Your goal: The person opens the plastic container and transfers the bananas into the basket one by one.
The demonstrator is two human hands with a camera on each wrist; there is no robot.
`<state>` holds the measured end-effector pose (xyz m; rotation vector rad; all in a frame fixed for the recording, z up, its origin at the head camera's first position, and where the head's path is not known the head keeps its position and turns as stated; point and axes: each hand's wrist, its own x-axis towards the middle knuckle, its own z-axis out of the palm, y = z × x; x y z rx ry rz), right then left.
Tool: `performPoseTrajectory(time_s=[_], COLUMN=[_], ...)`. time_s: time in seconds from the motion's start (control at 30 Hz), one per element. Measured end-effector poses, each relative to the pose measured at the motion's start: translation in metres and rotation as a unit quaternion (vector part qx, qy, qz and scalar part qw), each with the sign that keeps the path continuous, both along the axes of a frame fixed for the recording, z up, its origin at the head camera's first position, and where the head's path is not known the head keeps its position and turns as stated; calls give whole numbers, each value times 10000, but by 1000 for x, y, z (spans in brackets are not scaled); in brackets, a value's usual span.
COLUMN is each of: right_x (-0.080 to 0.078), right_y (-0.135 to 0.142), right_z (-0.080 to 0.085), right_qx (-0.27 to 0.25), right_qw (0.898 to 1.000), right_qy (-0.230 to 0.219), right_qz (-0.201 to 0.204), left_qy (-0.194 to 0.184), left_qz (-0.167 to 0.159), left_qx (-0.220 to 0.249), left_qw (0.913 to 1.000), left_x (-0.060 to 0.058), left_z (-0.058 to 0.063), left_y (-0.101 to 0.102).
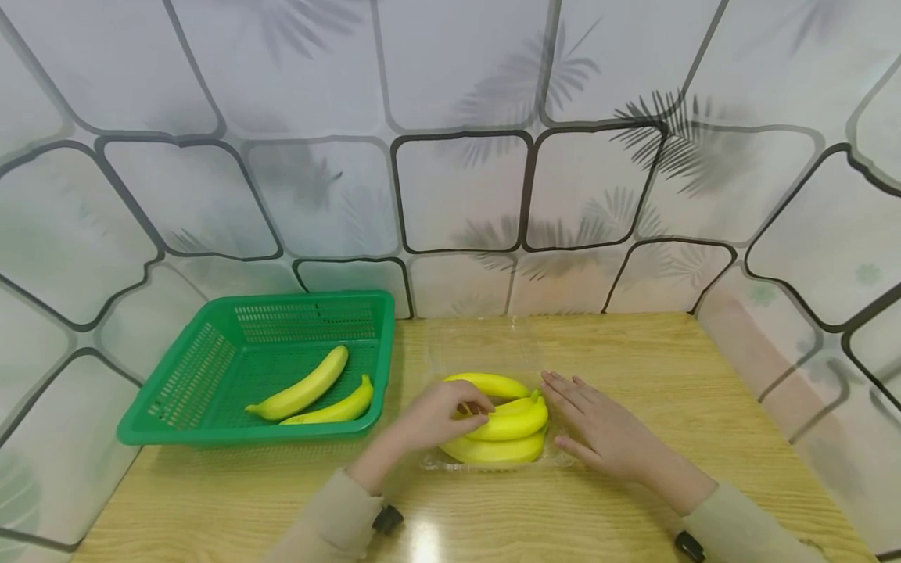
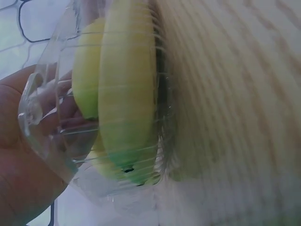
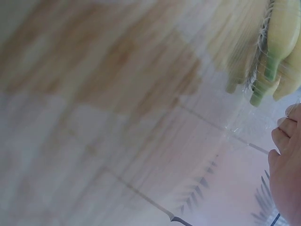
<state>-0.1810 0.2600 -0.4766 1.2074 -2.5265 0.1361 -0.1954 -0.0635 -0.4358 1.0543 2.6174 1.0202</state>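
Note:
A clear plastic clamshell box (image 1: 486,344) lies on the table with its lid opened toward the wall, holding several yellow bananas (image 1: 503,448). My left hand (image 1: 439,414) reaches over the box's left side. Its curled fingers and thumb pinch the left end of an upper banana (image 1: 516,424). Through the box's clear ribbed wall, the left wrist view shows the fingers behind the banana ends (image 2: 127,94). My right hand (image 1: 608,430) lies along the box's right side, fingers straight, fingertips close to the banana stems. Only part of that hand (image 3: 287,160) shows in the right wrist view.
To the left of the box stands a green plastic basket (image 1: 256,434) with perforated walls. Two bananas lie inside it, one longer banana (image 1: 303,391) and one by the front right corner (image 1: 338,410). A patterned wall (image 1: 457,195) borders the wooden table (image 1: 619,344) at the back.

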Motion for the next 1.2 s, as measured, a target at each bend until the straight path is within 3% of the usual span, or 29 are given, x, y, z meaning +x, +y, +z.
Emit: performPoseTrajectory(time_s=[0.3, 0.7, 1.2], right_x=[0, -1, -1], right_y=[-1, -1, 0], right_z=[1, 2, 1], right_qx=[7, -29, 19], right_qw=[10000, 9999, 9999], right_qy=[-54, -99, -128], right_qz=[-17, 2, -36], left_qy=[-71, 111, 12], left_qz=[75, -166, -169], left_qx=[-173, -348, -451], left_qw=[9998, 9992, 9988], left_x=[2, -1, -2], left_z=[-6, -12, -14], left_y=[6, 7, 8])
